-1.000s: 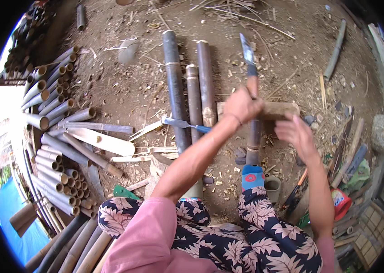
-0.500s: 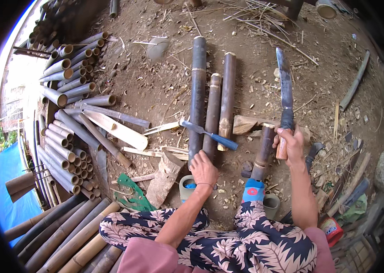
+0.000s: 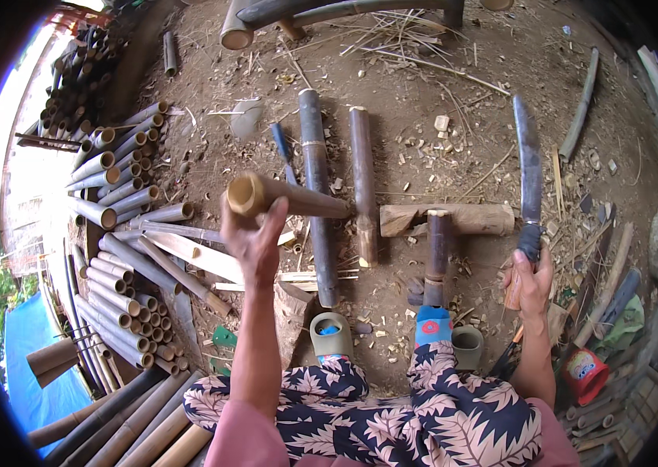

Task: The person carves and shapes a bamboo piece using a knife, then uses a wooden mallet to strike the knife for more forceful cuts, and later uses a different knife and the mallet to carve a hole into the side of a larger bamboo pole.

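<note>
My left hand (image 3: 255, 237) is raised and wrapped round one end of a short bamboo tube (image 3: 298, 197), its cut end facing up toward me. In my right hand (image 3: 530, 284) is the handle of a machete (image 3: 528, 159), blade pointing away from me. Beneath the held tube a long dark bamboo tube (image 3: 316, 167) lies on the ground, with another bamboo tube (image 3: 362, 179) to its right. A blue-handled chisel (image 3: 281, 144) lies left of the long tube, partly hidden by the held one. By my right foot, a bamboo piece (image 3: 438, 249) rests against a wooden block (image 3: 477, 220).
Stacked bamboo tubes (image 3: 115, 303) fill the left side, with longer poles (image 3: 142, 420) at lower left. A bamboo bench (image 3: 329, 14) stands at the far edge. Wood chips are strewn over the dirt. A red container (image 3: 584, 373) and loose sticks lie at right.
My left hand has picked up the short middle tube, lifting and tipping it leftward. The chisel now lies left of the long tube instead of across the tubes. The machete has shifted right.
</note>
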Demonstrator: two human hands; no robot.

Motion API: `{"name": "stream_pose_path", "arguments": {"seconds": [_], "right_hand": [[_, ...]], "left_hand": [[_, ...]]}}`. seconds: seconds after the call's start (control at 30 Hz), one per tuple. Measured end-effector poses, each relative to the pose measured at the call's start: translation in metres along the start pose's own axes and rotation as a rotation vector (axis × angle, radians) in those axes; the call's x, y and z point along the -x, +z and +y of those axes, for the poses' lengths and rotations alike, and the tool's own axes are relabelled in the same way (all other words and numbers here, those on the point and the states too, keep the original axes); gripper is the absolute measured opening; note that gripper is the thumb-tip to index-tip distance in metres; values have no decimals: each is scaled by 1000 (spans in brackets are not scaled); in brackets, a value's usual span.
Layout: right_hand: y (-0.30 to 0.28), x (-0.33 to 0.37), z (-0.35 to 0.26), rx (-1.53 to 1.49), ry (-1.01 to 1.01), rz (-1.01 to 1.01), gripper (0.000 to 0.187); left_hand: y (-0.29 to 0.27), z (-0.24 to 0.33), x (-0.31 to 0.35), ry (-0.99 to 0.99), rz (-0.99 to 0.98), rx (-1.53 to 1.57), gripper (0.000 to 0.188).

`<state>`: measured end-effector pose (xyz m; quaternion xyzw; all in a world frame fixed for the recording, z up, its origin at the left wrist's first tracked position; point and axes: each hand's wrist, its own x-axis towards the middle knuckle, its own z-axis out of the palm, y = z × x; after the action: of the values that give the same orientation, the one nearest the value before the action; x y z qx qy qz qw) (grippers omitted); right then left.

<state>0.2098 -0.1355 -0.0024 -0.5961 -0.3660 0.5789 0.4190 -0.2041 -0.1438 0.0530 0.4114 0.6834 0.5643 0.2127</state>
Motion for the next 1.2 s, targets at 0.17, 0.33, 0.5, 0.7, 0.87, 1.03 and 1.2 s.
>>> {"name": "stream_pose_path", "arguments": {"seconds": [0.17,0.33,0.5,0.7,0.87,1.03,1.2], "right_hand": [[-8,6,-4,8,-276,78,34],[-56,21,-18,106,-66,97,26],[-70,24,-5,188,-91,106,42],[-75,22,-1,205,-34,125,40],[-68,20,-7,197,-32,131,38],[-82,22,-9,348,64,96,32],[-114,-11,-41,1423,-416,-438,16]], "left_hand": [[49,-68,-24,-141,-145,308,41],[71,-8,31,45,-114,550,36],[96,12,98,151,-251,694,37],[107,8,111,67,-266,676,39],[108,0,107,97,-226,692,37],[113,4,108,95,-217,686,37],[113,2,112,127,-230,626,39]]}}
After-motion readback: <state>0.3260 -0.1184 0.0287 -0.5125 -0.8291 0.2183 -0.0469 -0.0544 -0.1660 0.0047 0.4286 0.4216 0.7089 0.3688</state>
